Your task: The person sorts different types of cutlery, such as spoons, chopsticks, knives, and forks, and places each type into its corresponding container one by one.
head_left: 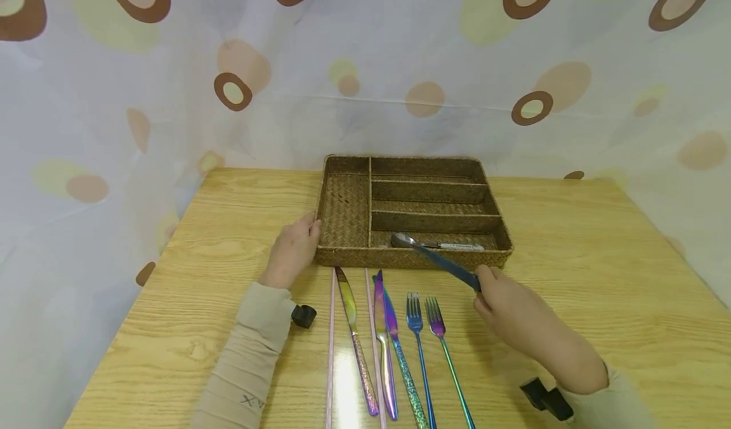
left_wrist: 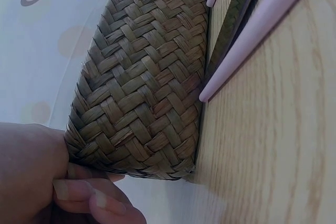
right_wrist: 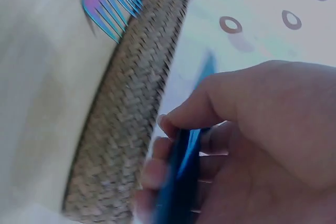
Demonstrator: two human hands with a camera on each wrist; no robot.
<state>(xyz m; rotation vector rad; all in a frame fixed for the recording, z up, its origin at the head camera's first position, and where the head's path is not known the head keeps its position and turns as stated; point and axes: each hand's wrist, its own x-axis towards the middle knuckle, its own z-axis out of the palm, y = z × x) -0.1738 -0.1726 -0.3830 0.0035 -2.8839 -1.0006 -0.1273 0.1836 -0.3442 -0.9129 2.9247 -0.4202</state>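
A brown woven cutlery tray stands at the back of the table. My left hand holds it at its left front corner; in the left wrist view, curled fingers lie against the side wall and some are hidden. My right hand grips a blue knife over the tray's front right edge, its tip pointing left. In the right wrist view thumb and fingers close round the knife, which is blurred. A spoon with a white handle lies in the front right compartment.
In front of the tray lie two pink chopsticks, several iridescent knives, a blue fork and a purple-green fork. A patterned curtain hangs behind the wooden table.
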